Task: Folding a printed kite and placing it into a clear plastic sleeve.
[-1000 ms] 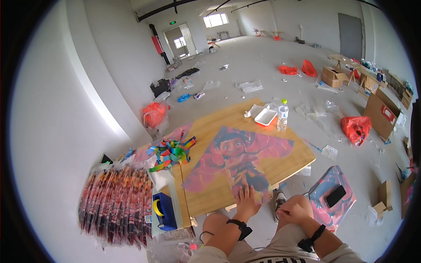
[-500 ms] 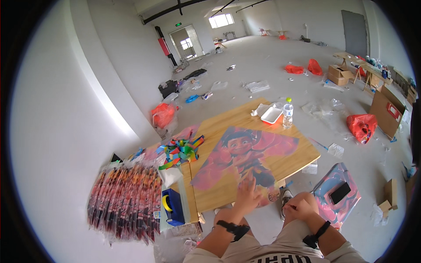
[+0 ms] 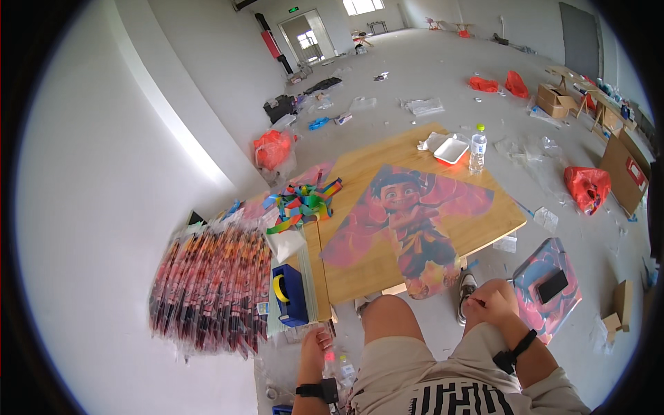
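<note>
A thin kite sail (image 3: 420,225) printed with a cartoon child and pink-red swirls lies flat on the wooden table (image 3: 508,221), its lower tip over the near edge. Away from it, my left hand (image 3: 316,344) hangs beside my left leg, just below the blue tape dispenser (image 3: 294,304) with its yellow roll. Its fingers are loosely bent and apart, with nothing visible in them. My right hand (image 3: 485,305) rests on my right knee, fingers closed together; whatever they may hold is hidden.
Rainbow ribbons (image 3: 304,204) lie heaped at the table's left. Beside them are many plastic-wrapped printed packs (image 3: 211,287). A water bottle (image 3: 477,150) and a white-and-red tray (image 3: 452,151) stand at the far edge. At right, a dark phone (image 3: 552,286) lies on a printed stack (image 3: 561,311).
My left hand has left the kite sail and moved left and down, to below the tape dispenser. The right hand stays on my knee. The view has shifted, so the table appears higher and further right.
</note>
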A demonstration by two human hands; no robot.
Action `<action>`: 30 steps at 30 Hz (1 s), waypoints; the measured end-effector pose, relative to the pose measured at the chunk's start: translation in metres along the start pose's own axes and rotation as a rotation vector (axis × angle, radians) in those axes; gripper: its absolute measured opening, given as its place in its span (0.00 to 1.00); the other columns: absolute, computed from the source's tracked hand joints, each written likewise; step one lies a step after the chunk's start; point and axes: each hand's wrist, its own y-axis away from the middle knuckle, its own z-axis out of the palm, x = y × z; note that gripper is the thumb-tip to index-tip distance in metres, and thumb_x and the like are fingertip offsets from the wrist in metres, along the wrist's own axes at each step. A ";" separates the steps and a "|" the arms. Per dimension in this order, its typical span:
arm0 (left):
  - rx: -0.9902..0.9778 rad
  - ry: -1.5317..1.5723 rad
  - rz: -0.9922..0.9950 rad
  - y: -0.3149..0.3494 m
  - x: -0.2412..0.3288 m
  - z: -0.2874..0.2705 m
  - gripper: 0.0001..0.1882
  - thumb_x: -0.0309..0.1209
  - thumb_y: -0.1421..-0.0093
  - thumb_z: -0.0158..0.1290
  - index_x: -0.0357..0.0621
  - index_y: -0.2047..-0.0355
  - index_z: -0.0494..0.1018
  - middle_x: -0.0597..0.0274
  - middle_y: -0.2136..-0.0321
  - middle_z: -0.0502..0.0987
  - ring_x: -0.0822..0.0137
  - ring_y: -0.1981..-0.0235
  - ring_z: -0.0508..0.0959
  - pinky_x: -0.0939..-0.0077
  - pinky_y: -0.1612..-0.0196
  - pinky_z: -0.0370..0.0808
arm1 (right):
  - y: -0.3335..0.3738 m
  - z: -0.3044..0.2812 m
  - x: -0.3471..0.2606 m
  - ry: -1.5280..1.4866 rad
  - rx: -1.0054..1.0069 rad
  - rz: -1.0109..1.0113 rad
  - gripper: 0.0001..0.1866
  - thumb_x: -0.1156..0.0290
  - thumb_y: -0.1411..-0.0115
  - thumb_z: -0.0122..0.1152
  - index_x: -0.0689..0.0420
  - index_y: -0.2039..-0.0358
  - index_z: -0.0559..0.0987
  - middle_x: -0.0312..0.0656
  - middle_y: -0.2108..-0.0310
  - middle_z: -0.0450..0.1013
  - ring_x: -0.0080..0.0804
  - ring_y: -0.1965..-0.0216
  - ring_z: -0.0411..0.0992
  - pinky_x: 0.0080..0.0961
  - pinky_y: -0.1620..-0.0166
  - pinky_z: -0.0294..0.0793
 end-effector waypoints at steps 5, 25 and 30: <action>0.254 0.098 0.109 -0.013 -0.024 0.004 0.20 0.48 0.28 0.54 0.45 0.49 0.73 0.61 0.67 0.77 0.63 0.69 0.83 0.71 0.72 0.79 | -0.002 0.002 -0.001 -0.046 -0.024 0.070 0.08 0.70 0.34 0.64 0.61 0.64 0.87 0.45 0.68 0.84 0.39 0.65 0.82 0.33 0.60 0.80; 0.372 -0.035 0.168 -0.075 -0.023 -0.005 0.18 0.40 0.29 0.59 0.38 0.70 0.73 0.60 0.80 0.76 0.66 0.84 0.78 0.74 0.85 0.75 | -0.019 0.026 -0.004 -0.017 -0.039 0.062 0.08 0.69 0.34 0.64 0.60 0.64 0.86 0.47 0.71 0.82 0.39 0.69 0.81 0.34 0.64 0.79; 0.368 -0.038 0.184 -0.078 -0.029 -0.010 0.17 0.37 0.31 0.60 0.36 0.72 0.74 0.58 0.80 0.78 0.65 0.84 0.78 0.72 0.84 0.77 | -0.023 0.028 -0.003 -0.003 -0.063 0.086 0.09 0.67 0.32 0.65 0.59 0.63 0.87 0.45 0.69 0.84 0.38 0.68 0.83 0.33 0.61 0.81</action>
